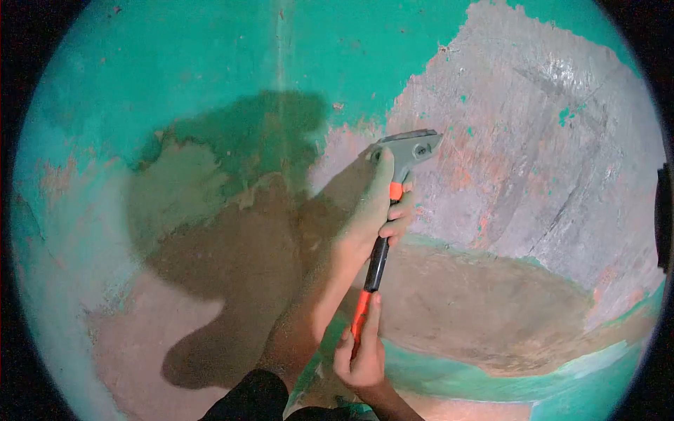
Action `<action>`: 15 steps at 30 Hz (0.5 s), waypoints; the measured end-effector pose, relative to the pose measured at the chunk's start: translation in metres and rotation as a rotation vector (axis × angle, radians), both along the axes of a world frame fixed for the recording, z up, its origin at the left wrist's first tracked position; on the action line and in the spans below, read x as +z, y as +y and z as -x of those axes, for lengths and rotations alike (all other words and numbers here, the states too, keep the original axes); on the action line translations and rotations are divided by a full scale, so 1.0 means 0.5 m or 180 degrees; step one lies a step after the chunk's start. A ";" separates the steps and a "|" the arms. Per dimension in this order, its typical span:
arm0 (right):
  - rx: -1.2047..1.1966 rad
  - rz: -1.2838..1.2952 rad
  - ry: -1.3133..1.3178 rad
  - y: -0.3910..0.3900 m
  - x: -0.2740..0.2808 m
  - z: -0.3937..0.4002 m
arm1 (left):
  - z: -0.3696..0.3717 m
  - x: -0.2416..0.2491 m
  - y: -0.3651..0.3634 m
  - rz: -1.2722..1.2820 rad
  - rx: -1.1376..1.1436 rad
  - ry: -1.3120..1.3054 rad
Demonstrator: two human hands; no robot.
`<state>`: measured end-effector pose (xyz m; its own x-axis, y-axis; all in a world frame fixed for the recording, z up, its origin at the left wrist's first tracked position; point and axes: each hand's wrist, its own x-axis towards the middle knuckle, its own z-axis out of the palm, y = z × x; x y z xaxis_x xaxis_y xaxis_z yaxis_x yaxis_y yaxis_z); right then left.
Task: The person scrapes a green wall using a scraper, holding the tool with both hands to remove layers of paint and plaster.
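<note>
A long-handled scraper [408, 151] with a grey head and a black and orange handle slants up across the middle of the view. Just under its head, my left hand [372, 210] is wrapped round the handle, thumb stretched up onto the grey part. Lower down, the fingers of my right hand [365, 359] close on the orange end of the handle. The scraper's blade edge overlaps the border between green paint [358, 63] and a bare, greyish plaster patch [519, 140] on the wall.
A vertical corner line [281, 42] runs down the wall left of the scraper. My dark shadow [232, 231] covers much of the left side. Below the bare patch is a brownish band [484, 302], with a green strip [449, 368] under it.
</note>
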<state>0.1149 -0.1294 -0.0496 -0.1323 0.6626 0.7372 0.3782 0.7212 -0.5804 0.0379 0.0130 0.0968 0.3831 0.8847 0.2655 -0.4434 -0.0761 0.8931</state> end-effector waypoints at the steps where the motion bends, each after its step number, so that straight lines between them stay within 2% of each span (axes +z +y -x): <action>1: 0.0017 -0.0047 0.0024 0.004 0.000 -0.002 | 0.001 0.007 0.004 0.0000 0.0010 -0.0018; 4: 0.0161 0.0479 0.0161 -0.005 0.014 0.003 | -0.008 -0.001 0.012 0.0055 0.0043 -0.0132; 15: 0.0249 0.0573 0.0061 -0.011 0.017 -0.021 | -0.013 0.006 0.005 0.0100 0.0154 -0.0040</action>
